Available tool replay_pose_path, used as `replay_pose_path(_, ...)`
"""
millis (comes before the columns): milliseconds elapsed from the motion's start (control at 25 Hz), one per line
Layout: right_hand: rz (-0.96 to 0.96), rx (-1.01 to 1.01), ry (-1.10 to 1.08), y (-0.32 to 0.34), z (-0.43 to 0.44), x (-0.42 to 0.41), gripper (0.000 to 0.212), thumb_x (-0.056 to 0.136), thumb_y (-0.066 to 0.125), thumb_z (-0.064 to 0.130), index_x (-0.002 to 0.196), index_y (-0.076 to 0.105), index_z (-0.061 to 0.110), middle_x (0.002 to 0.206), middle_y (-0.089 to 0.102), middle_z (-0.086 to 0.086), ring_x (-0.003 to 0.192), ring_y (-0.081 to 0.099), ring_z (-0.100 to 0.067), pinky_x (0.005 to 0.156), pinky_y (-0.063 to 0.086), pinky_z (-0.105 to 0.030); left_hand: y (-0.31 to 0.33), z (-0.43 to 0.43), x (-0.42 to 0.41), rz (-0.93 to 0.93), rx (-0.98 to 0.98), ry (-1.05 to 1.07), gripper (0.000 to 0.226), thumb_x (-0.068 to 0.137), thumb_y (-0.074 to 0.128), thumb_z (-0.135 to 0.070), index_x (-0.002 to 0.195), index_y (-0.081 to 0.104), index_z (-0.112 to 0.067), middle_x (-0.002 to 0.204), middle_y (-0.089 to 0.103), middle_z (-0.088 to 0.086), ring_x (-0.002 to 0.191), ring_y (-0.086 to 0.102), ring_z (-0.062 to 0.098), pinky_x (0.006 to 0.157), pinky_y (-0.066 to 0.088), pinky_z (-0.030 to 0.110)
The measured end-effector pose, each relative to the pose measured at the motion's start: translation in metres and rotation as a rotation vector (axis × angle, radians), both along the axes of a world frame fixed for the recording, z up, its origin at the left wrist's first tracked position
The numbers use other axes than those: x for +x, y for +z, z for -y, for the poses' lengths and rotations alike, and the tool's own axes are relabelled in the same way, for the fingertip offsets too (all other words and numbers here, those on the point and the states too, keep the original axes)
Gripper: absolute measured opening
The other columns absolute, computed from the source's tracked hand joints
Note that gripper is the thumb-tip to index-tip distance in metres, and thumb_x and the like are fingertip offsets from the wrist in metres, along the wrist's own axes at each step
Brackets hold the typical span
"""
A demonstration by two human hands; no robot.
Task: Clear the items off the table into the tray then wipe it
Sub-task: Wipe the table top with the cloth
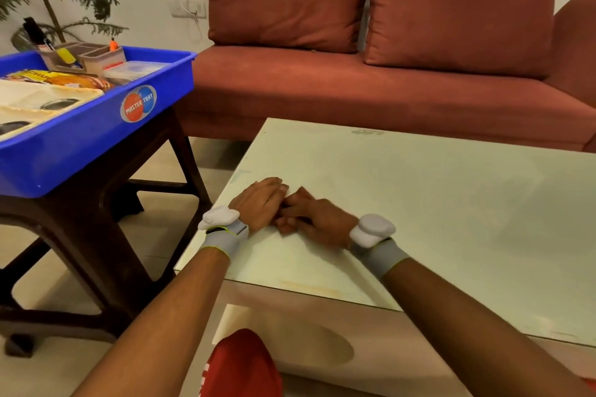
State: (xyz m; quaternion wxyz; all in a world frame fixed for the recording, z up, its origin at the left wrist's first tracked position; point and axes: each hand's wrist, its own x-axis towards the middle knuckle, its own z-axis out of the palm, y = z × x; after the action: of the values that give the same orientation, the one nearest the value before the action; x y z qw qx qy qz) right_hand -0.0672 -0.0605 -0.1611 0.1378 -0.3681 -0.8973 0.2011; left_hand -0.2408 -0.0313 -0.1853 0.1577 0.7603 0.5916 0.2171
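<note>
While left hand (262, 202), right hand (317, 220) on table (451, 196), tray (80, 147) well apart.

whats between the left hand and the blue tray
Head view: bare table top beside the left hand, then a strip of floor and the dark stand's leg below the blue tray.

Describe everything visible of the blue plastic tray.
The rectangular blue plastic tray has raised walls and a round red-and-blue "MASTER TRAY" sticker on its near side. It rests on a dark brown stand left of the pale table, cut off by the frame, holding a beige pen organiser, a yellow packet and a clear box.
</note>
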Motion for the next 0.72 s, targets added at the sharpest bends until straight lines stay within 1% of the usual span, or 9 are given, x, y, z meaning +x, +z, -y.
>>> replay_pose_path(40,-0.021,0.002,0.069,-0.005,0.021,-0.004,0.032,0.095,0.049,0.017,0.125,0.06,0.016,0.137,0.052,-0.003,0.129,0.043,-0.022,0.109,0.035,-0.031,0.0,0.001,-0.001,0.004,-0.016,-0.003,0.052,0.096,0.021,-0.049,0.129,0.054,-0.028,0.146,0.041,-0.008,0.135,0.038,0.018,0.115,0.022,0.034)
replay_pose_path(120,-0.022,-0.001,0.227,-0.007,0.055,0.028,0.034,0.095,0.05,0.019,0.129,0.057,0.019,0.147,0.043,-0.001,0.139,0.032,-0.013,0.114,0.026,-0.021,-0.004,0.002,-0.002,-0.071,-0.01,-0.022,0.064,0.086,0.015,-0.065,0.131,0.049,-0.036,0.146,0.039,-0.009,0.135,0.038,0.018,0.117,0.018,0.035)
replay_pose_path(200,0.014,-0.039,0.287,-0.002,0.061,0.078,0.036,0.095,0.048,0.026,0.131,0.054,0.023,0.15,0.037,0.004,0.141,0.026,-0.007,0.117,0.023,-0.023,-0.008,0.001,0.001,-0.217,0.02,-0.056,0.075,0.077,0.01,-0.077,0.135,0.039,-0.041,0.148,0.033,-0.007,0.134,0.038,0.02,0.118,0.016,0.038)
replay_pose_path(280,0.044,-0.029,0.128,0.005,0.04,0.105,0.037,0.095,0.047,0.029,0.132,0.053,0.027,0.149,0.036,0.008,0.139,0.028,-0.003,0.116,0.027,-0.028,-0.01,-0.002,0.002,-0.335,0.013,-0.07,0.072,0.08,0.011,-0.075,0.141,0.027,-0.04,0.153,0.024,-0.004,0.139,0.031,0.021,0.119,0.011,0.039)
replay_pose_path(360,0.043,0.007,-0.025,0.004,0.014,0.092,0.037,0.095,0.048,0.028,0.133,0.051,0.027,0.148,0.037,0.005,0.138,0.03,-0.005,0.115,0.028,-0.03,-0.01,-0.003,0.006,-0.383,-0.007,-0.059,0.067,0.084,0.012,-0.068,0.143,0.023,-0.037,0.154,0.02,-0.002,0.141,0.025,0.02,0.119,0.008,0.039)
replay_pose_path(440,0.015,-0.005,-0.042,-0.004,0.017,0.054,0.035,0.096,0.048,0.023,0.131,0.054,0.025,0.147,0.041,-0.002,0.137,0.036,-0.016,0.114,0.03,-0.032,-0.006,-0.005,0.011,-0.357,-0.054,-0.029,0.063,0.084,0.015,-0.06,0.14,0.028,-0.034,0.15,0.025,-0.001,0.14,0.027,0.02,0.117,0.009,0.04)
replay_pose_path(520,-0.004,0.005,0.057,-0.009,0.048,0.05,0.034,0.096,0.048,0.021,0.129,0.056,0.025,0.149,0.04,0.001,0.138,0.035,-0.015,0.115,0.027,-0.023,-0.002,-0.009,0.022,-0.302,-0.06,0.006,0.054,0.09,0.023,-0.055,0.135,0.036,-0.028,0.142,0.033,0.002,0.136,0.033,0.022,0.113,0.016,0.04)
replay_pose_path(640,0.03,-0.079,0.222,0.001,0.08,0.111,0.035,0.095,0.049,0.025,0.129,0.056,0.027,0.152,0.033,0.006,0.142,0.023,-0.004,0.116,0.021,-0.017,-0.002,-0.009,0.035,-0.208,0.08,0.003,0.059,0.087,0.023,-0.057,0.129,0.045,-0.02,0.135,0.041,0.006,0.123,0.047,0.028,0.103,0.031,0.036)
replay_pose_path(720,0.005,-0.09,0.063,0.002,0.07,0.153,0.036,0.095,0.05,0.023,0.13,0.054,0.03,0.15,0.034,0.009,0.14,0.026,0.001,0.115,0.025,-0.021,-0.009,-0.007,0.039,-0.217,0.154,-0.015,0.05,0.092,0.03,-0.05,0.128,0.046,-0.02,0.135,0.042,0.005,0.119,0.05,0.029,0.101,0.035,0.036)
